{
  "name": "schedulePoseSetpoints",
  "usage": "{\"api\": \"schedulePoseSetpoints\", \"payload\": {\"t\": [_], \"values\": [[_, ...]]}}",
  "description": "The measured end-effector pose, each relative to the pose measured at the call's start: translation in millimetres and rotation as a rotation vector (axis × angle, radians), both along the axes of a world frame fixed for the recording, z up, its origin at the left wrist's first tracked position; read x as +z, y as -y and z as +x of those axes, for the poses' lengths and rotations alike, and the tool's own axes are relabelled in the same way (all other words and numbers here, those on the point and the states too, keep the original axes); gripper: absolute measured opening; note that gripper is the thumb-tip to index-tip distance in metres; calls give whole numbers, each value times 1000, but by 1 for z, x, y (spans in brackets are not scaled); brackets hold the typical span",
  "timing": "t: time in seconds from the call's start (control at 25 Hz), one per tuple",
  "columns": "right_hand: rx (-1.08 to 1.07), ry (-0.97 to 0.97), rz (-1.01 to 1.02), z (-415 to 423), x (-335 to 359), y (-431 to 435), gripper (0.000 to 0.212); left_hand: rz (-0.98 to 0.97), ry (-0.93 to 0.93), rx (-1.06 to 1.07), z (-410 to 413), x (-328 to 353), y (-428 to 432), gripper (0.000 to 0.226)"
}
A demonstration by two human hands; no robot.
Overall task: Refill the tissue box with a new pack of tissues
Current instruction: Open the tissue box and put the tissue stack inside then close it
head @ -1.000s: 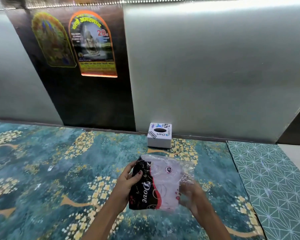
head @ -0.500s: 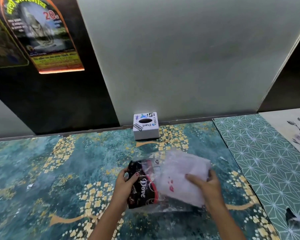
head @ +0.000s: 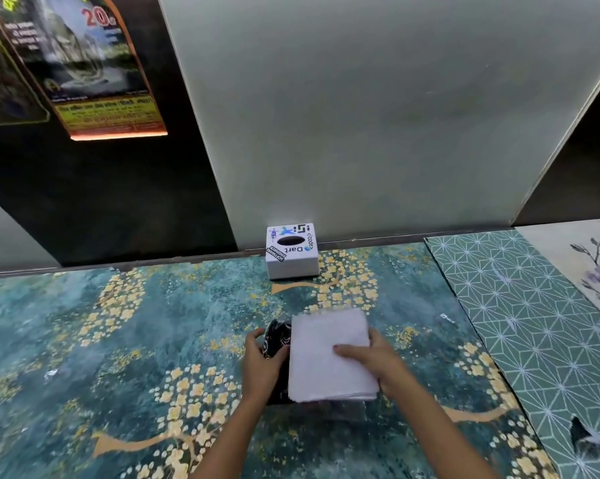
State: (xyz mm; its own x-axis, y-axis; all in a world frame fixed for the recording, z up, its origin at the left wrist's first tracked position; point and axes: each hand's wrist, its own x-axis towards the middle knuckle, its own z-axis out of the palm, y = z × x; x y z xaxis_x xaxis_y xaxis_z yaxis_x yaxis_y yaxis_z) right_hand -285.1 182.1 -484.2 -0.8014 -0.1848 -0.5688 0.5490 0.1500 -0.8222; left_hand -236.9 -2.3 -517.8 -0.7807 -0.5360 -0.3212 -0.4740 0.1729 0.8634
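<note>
A white stack of tissues (head: 329, 354) lies flat in front of me, out of its wrapper. My right hand (head: 378, 361) grips the stack's right edge, thumb on top. My left hand (head: 262, 361) holds the crumpled black plastic wrapper (head: 277, 337), which sits at the stack's left edge and partly under it. The white tissue box (head: 291, 252), covered with stickers and with a dark oval slot on top, stands at the back of the table against the wall, well beyond both hands.
The table wears a teal mat with gold flowers (head: 118, 340). A green geometric mat (head: 519, 323) lies to the right, a pale floral one (head: 589, 264) beyond it. A grey wall panel (head: 360, 115) and a dark panel with posters (head: 84, 70) rise behind.
The tissue stack has come out of the plastic wrapper: my right hand pulled it free and now holds it bare. The wrapper has bunched up in my left hand. The view tilted downward.
</note>
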Motion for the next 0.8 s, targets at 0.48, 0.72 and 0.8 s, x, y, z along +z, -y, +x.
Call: {"api": "schedulePoseSetpoints", "payload": {"t": [0.48,0.72,0.8], "values": [[-20,-316,521,-35,-10,-5,53,-218,-232,-105,-58,37,19,29],[43,-287,278,-54,4,-9,24,-1001,21,-675,-163,29,29,75],[-17,-324,247,-52,5,-13,19,-1132,158,-714,-176,22,40,78]]}}
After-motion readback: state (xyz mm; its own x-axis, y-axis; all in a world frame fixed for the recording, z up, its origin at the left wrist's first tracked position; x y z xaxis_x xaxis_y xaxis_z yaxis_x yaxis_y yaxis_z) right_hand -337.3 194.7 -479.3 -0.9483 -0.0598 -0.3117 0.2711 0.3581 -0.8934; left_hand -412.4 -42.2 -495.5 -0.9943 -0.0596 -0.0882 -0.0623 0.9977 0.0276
